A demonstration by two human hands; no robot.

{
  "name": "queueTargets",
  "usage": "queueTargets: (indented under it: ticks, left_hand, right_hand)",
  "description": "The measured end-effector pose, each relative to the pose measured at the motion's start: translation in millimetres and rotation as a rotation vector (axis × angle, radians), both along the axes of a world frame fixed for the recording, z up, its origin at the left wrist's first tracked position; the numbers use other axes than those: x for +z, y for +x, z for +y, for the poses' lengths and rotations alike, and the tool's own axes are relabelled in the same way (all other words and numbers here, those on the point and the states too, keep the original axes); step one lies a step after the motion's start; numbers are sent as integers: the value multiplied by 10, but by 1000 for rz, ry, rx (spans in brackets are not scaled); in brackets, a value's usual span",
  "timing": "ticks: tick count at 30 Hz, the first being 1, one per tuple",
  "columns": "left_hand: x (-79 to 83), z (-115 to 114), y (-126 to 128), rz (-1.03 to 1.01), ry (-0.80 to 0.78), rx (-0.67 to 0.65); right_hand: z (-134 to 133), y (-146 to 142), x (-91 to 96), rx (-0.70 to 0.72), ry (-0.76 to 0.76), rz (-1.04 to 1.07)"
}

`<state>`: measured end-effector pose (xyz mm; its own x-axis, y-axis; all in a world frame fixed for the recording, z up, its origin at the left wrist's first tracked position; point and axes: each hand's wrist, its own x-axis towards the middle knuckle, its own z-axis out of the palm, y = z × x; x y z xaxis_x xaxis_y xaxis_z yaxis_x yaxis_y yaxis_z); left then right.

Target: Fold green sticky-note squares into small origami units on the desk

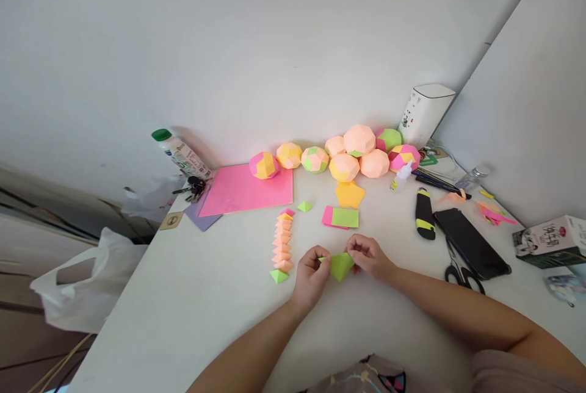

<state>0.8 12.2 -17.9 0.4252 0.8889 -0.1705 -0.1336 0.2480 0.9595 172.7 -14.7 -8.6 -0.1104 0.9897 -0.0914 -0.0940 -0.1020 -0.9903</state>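
A piece of folded green paper [341,265] is stretched between both hands just above the white table. My left hand [313,276] pinches its left corner, and my right hand [368,255] grips the right corner, some fingertips hidden. To the left runs a row of small folded paper pieces [282,238], mostly peach, with a green piece [279,276] at its near end. A single small green piece [304,205] lies apart, farther back. Beyond my hands rests a stack of green and pink paper [345,217], with a flat orange paper shape [350,194] behind it.
Several faceted paper balls [359,140] line the wall. On the right lie a phone [471,241], scissors [463,274], a cutter [425,213], a glue bottle [401,177] and a milk carton [552,240]. At left are a pink sheet [238,191], a bottle [184,155] and a plastic bag [110,252].
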Motion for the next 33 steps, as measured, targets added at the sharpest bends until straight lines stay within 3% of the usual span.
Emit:
queueTargets:
  ticks: [4, 9, 13, 20, 33]
  left_hand:
    - [-9, 22, -8, -19, -30, 14]
    - [39, 10, 9, 33, -16, -37]
    - [42, -11, 18, 43, 1, -50]
    - [24, -12, 29, -62, -74, 58]
    - [26, 18, 61, -122, -65, 155]
  right_hand:
    - [8, 10, -4, 3, 25, 87]
    - [11, -6, -38, 104, 50, -117]
    - [5, 0, -69, 101, 64, -136]
    - [3, -3, -10, 46, 17, -103]
    - [33, 11, -25, -6, 11, -12]
